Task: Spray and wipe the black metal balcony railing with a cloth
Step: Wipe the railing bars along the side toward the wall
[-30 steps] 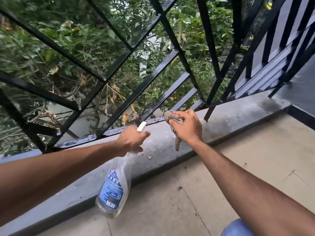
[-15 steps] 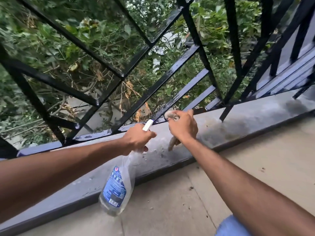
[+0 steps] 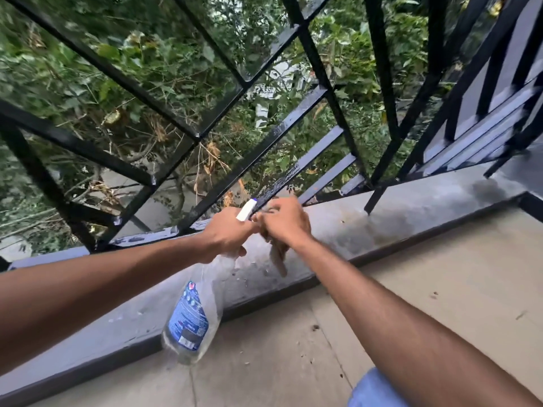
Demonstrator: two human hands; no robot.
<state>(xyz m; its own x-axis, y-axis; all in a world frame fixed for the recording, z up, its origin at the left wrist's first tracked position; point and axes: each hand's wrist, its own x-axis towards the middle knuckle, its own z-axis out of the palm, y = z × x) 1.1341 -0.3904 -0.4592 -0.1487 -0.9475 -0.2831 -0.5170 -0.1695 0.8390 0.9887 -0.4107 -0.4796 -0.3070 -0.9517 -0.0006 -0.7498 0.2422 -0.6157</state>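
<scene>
The black metal railing (image 3: pixel 258 151) crosses the top of the head view in slanted bars, some wet and shiny. My left hand (image 3: pixel 226 233) grips the neck of a clear spray bottle (image 3: pixel 192 312) with a blue label; the bottle hangs down and its white nozzle points at the bars. My right hand (image 3: pixel 286 221) is closed on a grey-brown cloth (image 3: pixel 277 257), pressed against the foot of a wet bar right beside the nozzle. A tail of the cloth hangs below my fist. The two hands touch or nearly touch.
A grey concrete ledge (image 3: pixel 396 218) carries the railing, damp and spotted with debris. Beige floor tiles (image 3: pixel 440 274) lie in front of it. Trees and dry leaves show through the bars. A blue garment (image 3: pixel 373 389) sits at the bottom edge.
My right hand with the cloth has slid left along the base of the bar until it meets the left hand. The camera has shifted, so the railing sits further right and higher.
</scene>
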